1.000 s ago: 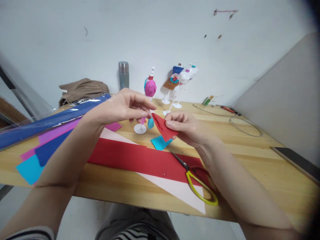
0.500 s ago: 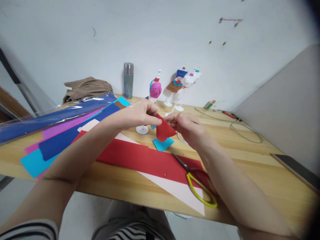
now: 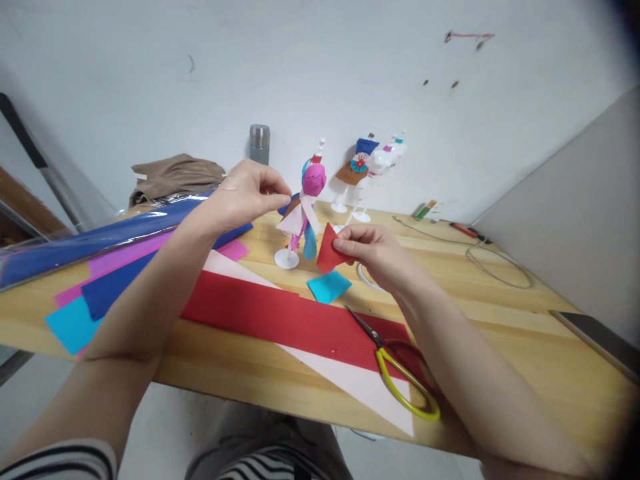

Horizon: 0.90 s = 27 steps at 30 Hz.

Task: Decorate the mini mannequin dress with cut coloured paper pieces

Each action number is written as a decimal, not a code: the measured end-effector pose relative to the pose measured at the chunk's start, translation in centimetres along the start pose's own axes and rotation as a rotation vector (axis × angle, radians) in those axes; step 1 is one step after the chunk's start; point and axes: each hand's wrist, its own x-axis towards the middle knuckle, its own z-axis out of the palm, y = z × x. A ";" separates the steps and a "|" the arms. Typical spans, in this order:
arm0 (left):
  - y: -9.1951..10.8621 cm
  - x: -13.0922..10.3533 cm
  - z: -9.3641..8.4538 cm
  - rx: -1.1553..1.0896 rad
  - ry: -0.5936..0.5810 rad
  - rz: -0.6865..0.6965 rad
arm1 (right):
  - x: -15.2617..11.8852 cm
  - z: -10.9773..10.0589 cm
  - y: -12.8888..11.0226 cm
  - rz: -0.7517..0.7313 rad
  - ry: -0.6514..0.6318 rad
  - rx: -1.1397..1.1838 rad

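Red piece: a small, pointed red piece (image 3: pixel 329 252), held up just right of the pink-topped figure (image 3: pixel 315 180), the landmark here.
Right hand: the right hand (image 3: pixel 377 252) grasps the red piece at its right side, between thumb and fingers.
Left hand: the left hand (image 3: pixel 244 193) is left of the figure, thumb and forefinger close together; cannot tell whether they pinch anything.
Handling: a light pinch near the edge should save the thin piece from creasing; steadying the opposite edge would help shape it evenly.
Nearby: a turquoise piece (image 3: pixel 329 287) lies nearer the person than the figure.
Farther out: the long red strip (image 3: pixel 260 308) and scissors (image 3: pixel 377 340) lie nearer still; the flask (image 3: pixel 259 145) stands behind, left of the figure.
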 end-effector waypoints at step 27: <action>-1.3 0.4 2.5 0.412 -0.072 0.501 | 2.1 2.4 -0.9 0.134 0.005 0.155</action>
